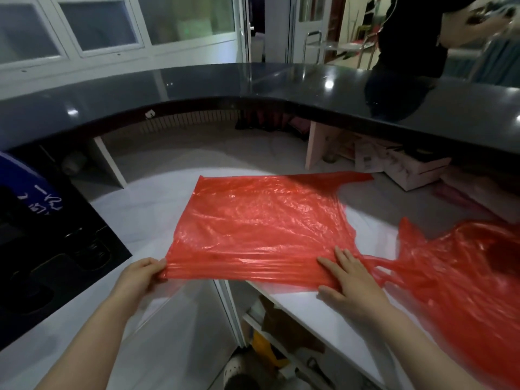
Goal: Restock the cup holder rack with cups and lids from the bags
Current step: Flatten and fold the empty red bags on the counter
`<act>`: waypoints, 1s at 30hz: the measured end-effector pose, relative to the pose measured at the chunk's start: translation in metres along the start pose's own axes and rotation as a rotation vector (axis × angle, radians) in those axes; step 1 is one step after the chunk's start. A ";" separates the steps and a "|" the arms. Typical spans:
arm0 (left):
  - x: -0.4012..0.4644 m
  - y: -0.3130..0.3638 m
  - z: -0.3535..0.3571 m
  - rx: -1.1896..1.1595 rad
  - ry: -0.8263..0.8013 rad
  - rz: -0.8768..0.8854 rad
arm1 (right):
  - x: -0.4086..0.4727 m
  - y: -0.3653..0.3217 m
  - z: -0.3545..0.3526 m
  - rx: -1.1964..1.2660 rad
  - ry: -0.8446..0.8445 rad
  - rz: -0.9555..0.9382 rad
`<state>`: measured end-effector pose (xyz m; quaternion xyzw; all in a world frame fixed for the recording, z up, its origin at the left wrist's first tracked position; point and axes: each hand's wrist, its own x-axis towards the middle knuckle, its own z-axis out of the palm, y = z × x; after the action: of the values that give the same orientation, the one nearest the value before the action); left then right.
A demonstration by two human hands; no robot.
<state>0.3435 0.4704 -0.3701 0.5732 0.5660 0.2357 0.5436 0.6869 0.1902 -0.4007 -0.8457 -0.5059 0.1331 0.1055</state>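
Note:
An empty red plastic bag (259, 223) lies flattened on the white counter (146, 204) in front of me. My left hand (140, 274) pinches the bag's near left corner. My right hand (349, 280) lies flat on the bag's near right part with straight fingers, pressing it down. A second, crumpled red plastic bag (461, 266) sits at the right, its handles reaching toward my right hand. A dark rack with round cup holes (59, 246) stands at the left. No cups or lids show.
A curved black raised countertop (281, 85) wraps around the far side. A person in dark clothes (408, 32) stands beyond it at the right. White boxes (408, 167) sit under the raised top. Open shelves (281, 333) lie below the counter edge near my foot.

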 end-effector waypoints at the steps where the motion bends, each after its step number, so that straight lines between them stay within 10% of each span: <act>1: 0.000 0.002 0.003 0.037 0.037 0.003 | 0.000 0.000 0.000 -0.015 0.000 0.005; 9: 0.000 -0.015 0.018 0.116 0.227 0.022 | 0.002 0.005 -0.003 -0.010 -0.001 0.021; 21: -0.001 -0.018 -0.001 0.161 0.442 0.097 | -0.033 0.043 -0.008 0.221 0.448 -0.149; 30: -0.001 -0.014 -0.014 0.215 0.513 0.111 | -0.026 0.047 -0.017 0.074 0.561 0.103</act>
<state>0.3257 0.4710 -0.3779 0.5794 0.6746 0.3410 0.3048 0.7195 0.1449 -0.3960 -0.8697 -0.4079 -0.0825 0.2653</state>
